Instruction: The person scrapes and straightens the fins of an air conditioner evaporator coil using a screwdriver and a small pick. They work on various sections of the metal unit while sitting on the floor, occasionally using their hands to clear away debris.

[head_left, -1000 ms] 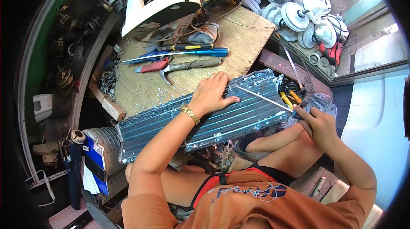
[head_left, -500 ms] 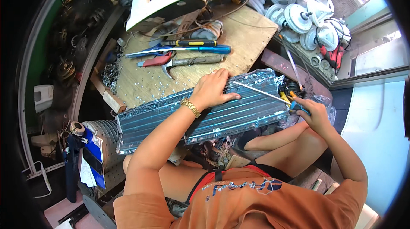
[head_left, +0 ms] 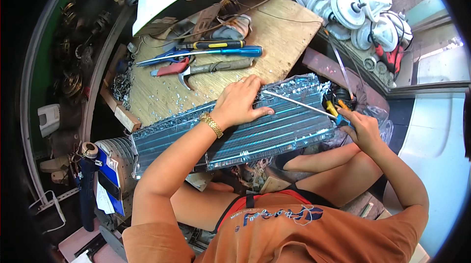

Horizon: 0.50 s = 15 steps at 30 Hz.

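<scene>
A long finned metal radiator [head_left: 235, 135] lies tilted across the front of the bench and over my lap, its edges ragged. My left hand [head_left: 241, 102], with a gold watch at the wrist, grips its far edge. The fingers reach over that edge and the thumb rests on the fins. In my right hand [head_left: 362, 128] is a screwdriver [head_left: 301, 104] with a long metal shaft and a blue handle. Its shaft slants across the radiator's right part, and the tip meets the far edge just right of my left fingers.
On the wooden bench [head_left: 284, 32] lie a claw hammer [head_left: 221, 65], another blue-handled screwdriver [head_left: 240, 51], a black-and-yellow tool [head_left: 216, 44], a red-handled tool [head_left: 171, 67] and metal scraps. A white curved housing [head_left: 181, 3] stands behind them. Several white plastic parts [head_left: 347, 9] are piled at the far right.
The whole view has shifted slightly. Both hands keep nearly the same places on the radiator and the screwdriver, whose shaft lies at almost the same slant.
</scene>
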Tool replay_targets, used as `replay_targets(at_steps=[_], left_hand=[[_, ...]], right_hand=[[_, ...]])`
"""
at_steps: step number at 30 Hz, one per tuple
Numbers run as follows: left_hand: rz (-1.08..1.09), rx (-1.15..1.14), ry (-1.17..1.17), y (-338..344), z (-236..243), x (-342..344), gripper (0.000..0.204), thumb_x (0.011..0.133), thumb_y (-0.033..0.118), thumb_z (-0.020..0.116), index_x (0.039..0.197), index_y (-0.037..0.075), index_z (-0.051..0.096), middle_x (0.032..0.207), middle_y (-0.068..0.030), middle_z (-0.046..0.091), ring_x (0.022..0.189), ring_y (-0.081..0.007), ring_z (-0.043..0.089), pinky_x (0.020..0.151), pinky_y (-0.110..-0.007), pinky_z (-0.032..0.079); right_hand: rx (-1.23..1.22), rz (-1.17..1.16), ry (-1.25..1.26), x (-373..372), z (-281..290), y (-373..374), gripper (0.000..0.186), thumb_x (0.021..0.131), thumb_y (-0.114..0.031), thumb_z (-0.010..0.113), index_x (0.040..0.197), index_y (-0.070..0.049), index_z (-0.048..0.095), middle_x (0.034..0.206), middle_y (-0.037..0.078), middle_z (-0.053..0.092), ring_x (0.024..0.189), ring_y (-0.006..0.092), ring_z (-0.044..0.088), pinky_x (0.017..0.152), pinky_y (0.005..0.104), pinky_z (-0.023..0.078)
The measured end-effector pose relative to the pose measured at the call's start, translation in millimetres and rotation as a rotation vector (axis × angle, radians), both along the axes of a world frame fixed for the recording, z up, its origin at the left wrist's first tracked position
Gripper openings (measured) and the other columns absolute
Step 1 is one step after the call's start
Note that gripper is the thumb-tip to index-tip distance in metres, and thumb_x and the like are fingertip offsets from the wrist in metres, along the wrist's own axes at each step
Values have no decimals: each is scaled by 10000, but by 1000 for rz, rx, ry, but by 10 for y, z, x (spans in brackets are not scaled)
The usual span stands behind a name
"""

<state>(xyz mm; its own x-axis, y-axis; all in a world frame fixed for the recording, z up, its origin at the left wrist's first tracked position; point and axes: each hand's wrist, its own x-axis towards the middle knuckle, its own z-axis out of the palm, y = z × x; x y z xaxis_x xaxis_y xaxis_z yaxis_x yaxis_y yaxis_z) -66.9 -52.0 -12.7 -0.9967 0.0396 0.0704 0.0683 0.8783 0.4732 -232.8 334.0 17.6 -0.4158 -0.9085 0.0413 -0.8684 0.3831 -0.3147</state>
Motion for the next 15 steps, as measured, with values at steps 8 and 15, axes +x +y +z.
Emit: replay_targets(at_steps=[8, 15], left_hand=[[23, -52, -1, 137, 80, -42, 818, 783, 711, 759, 1224, 39, 602, 1142, -159, 657, 1101, -364, 668, 920, -472, 530], [69, -160, -62, 71, 54, 77, 814, 810, 727, 735, 1270, 67, 613, 1235, -147, 618, 1185, -338, 628, 982, -484, 479]], right_hand=[[-114, 79, 276, -188, -520, 124, 590, 817, -348, 804, 1369, -194, 667, 868, 42, 604, 724, 238, 661, 600, 386, 539], [80, -79, -208, 240, 738, -5, 395, 931, -239, 742, 1308, -154, 659, 940, 145, 744, 825, 361, 722, 747, 456, 556]])
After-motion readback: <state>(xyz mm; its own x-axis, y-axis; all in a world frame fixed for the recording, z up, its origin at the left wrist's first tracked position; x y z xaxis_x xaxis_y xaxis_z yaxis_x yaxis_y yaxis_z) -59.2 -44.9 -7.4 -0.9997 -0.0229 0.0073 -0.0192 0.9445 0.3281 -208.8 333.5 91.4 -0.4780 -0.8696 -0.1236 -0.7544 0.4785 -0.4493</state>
